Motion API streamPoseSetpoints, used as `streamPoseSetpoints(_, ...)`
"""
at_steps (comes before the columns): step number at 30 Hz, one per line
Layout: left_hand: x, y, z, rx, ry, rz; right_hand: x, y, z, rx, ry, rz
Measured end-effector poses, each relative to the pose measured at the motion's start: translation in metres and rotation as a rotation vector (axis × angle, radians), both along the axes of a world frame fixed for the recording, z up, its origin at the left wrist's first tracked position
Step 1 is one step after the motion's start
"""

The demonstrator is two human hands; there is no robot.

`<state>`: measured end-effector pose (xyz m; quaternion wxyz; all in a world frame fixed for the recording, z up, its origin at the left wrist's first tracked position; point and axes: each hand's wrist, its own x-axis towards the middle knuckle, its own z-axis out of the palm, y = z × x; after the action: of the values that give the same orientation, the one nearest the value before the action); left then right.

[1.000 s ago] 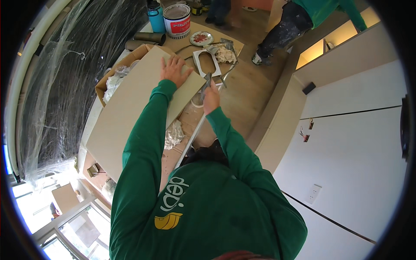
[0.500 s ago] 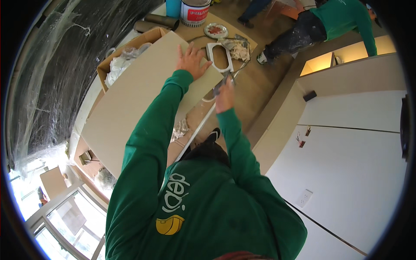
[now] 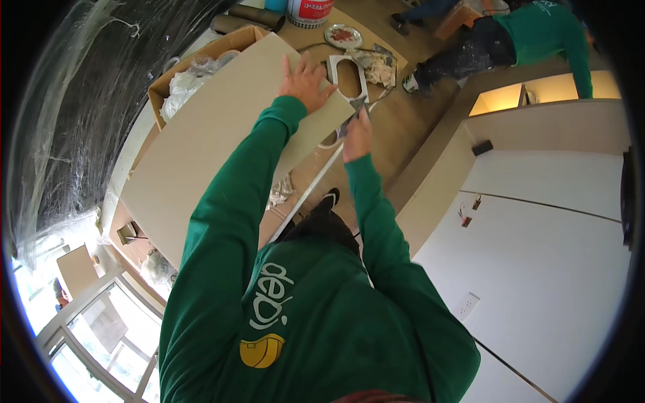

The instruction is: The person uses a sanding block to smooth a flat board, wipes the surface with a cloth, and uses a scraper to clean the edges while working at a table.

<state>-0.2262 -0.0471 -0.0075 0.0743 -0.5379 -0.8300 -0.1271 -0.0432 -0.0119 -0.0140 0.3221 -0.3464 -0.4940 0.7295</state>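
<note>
Pressing the beige panel [image 3: 201, 134] near the table's [image 3: 295, 41] right edge, the left hand [image 3: 304, 86] lies spread, holding nothing; the right hand [image 3: 358, 136], curled round a dark tool [image 3: 349, 123], should stroke evenly.

1. Strong daylight comes through the windows [image 3: 101, 322] at lower left, burning out to white with little detail beyond the panes.
2. The shelf [image 3: 497, 101] at upper right glows warm yellow.
3. Soft, even light falls on the board [image 3: 201, 134]; the white wall [image 3: 537, 178] looks pale and slightly bluish.
4. Streaky glints cross the plastic sheet [image 3: 67, 121], dark underneath.
5. The floor [image 3: 393, 121] is dimmer, and the co-worker's trousers [image 3: 453, 64] sink into shadow.
6. Both hands look fairly crisp; the tool [image 3: 351, 122] is dark and hard to make out.
7. Fisheye distortion bows the window frames; black corners close in, with bluish fringing at lower left.
</note>
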Motion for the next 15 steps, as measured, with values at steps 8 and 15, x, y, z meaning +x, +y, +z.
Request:
streamPoseSetpoints(8,0.001,-0.003,0.004,-0.003,-0.044,-0.02,0.002,0.006,-0.006,0.029,0.029,0.024)
streamPoseSetpoints(15,-0.003,0.0,0.009,-0.053,-0.049,0.003,0.004,-0.002,-0.004,-0.05,0.034,-0.01)
